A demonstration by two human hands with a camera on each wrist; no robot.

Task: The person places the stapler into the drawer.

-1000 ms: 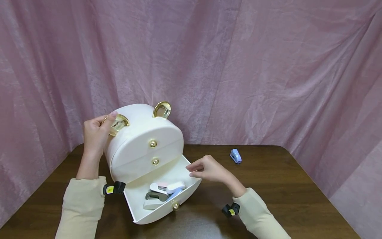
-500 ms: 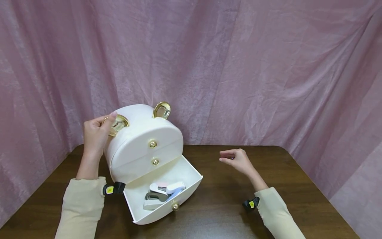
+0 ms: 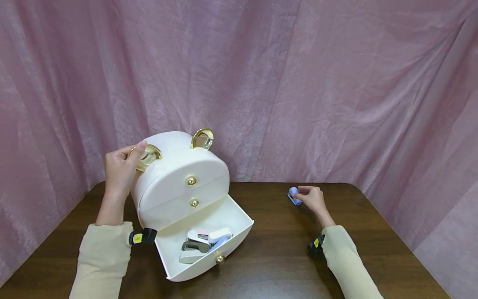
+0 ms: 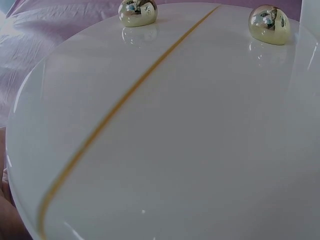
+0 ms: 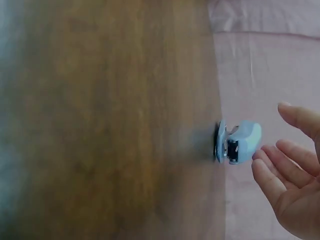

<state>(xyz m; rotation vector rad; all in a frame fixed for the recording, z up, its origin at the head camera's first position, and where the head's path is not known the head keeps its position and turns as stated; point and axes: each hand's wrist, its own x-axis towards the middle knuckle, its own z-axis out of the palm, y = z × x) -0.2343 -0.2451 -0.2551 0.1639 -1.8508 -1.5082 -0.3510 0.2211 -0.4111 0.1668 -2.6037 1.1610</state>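
Note:
My left hand grips the left gold ear on top of a white rounded storage box. The box's bottom drawer is pulled out. In it lie several small staplers, among them a white one and a dark grey one. At the back right of the table, a light-blue mini stapler stands with my right hand right beside it. The right wrist view shows that hand's fingers spread loosely, fingertips close to the stapler's top and the thumb held apart.
The dark wooden table carries the box on its left half. Behind it hangs a pink curtain. Gold knobs stick out from the drawer fronts, one knob on the pulled-out drawer. A second gold ear stands at the box's right.
My right hand has left the drawer's right edge and moved right and back to the light-blue stapler. My left hand keeps its grip on the ear; the drawer stays out.

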